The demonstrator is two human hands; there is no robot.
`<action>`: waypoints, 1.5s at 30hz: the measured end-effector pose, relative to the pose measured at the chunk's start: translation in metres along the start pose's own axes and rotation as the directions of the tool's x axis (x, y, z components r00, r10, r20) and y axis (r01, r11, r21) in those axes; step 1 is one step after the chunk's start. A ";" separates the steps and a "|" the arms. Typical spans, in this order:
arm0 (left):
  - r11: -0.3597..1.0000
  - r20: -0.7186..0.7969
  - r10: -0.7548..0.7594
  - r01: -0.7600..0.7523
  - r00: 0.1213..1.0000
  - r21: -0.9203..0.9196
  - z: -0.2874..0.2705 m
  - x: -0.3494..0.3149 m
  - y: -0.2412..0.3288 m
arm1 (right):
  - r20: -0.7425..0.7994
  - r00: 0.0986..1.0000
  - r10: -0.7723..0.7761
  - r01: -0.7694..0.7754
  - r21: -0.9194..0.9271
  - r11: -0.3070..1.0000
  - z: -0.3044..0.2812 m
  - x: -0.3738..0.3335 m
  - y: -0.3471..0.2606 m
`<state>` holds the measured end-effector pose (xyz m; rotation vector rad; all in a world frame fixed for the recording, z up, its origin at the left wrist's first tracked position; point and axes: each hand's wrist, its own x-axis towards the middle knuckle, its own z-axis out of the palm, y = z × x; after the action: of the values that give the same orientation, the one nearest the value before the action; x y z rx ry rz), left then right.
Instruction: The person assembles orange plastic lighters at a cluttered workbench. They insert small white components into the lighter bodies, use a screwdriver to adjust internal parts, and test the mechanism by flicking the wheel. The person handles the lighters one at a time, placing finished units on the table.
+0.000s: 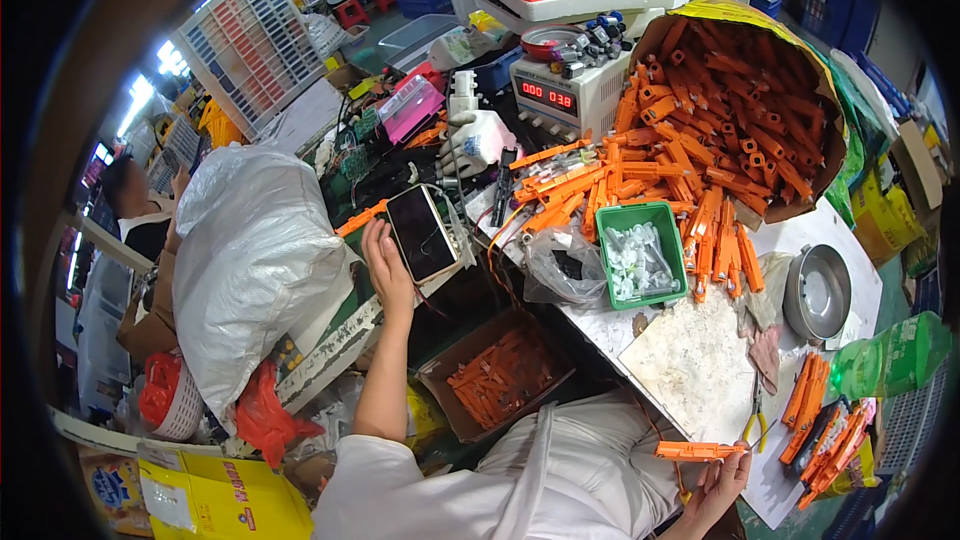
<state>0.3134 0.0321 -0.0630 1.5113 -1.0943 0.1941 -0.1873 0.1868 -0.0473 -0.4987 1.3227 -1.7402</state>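
My left hand [385, 265] reaches out to the left side of a phone with a dark screen [422, 232], its fingers stretched along the phone's edge. Just beyond the fingertips lies a thin orange plastic piece [360, 218]. Low at the right, my right hand [722, 485] is closed on one end of a long orange plastic housing [690, 451], which points left over my lap. Yellow-handled pliers [754, 422] lie on the bench close to this hand. Under the bench edge, a cardboard box [432, 377] holds more orange pieces.
A large sack [835, 155] spills orange housings over the bench. Before it stand a green tray [648, 297] of small white parts and a metal bowl [818, 292]. Behind are a power supply [570, 92] and a white glove [480, 143]. A bulging white bag [255, 240] stands left.
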 end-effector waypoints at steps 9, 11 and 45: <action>0.999 -0.003 0.008 -0.008 1.000 -0.051 -0.005 -0.001 -0.001 | 0.025 1.000 -0.008 0.009 -0.030 1.000 -0.005 0.002 0.004; 0.998 -0.005 0.006 -0.006 1.000 -0.059 -0.005 -0.001 0.000 | 0.022 1.000 -0.005 0.005 -0.029 1.000 -0.004 0.002 0.003; 0.602 0.921 0.313 0.701 0.234 -0.382 0.034 -0.185 0.193 | 0.146 0.959 0.244 -0.277 0.290 0.916 0.053 -0.002 -0.007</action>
<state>0.0606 0.1254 -0.0623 0.7620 -1.5406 -1.5725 -0.1493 0.1585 -0.0218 -0.2217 0.9685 -1.6310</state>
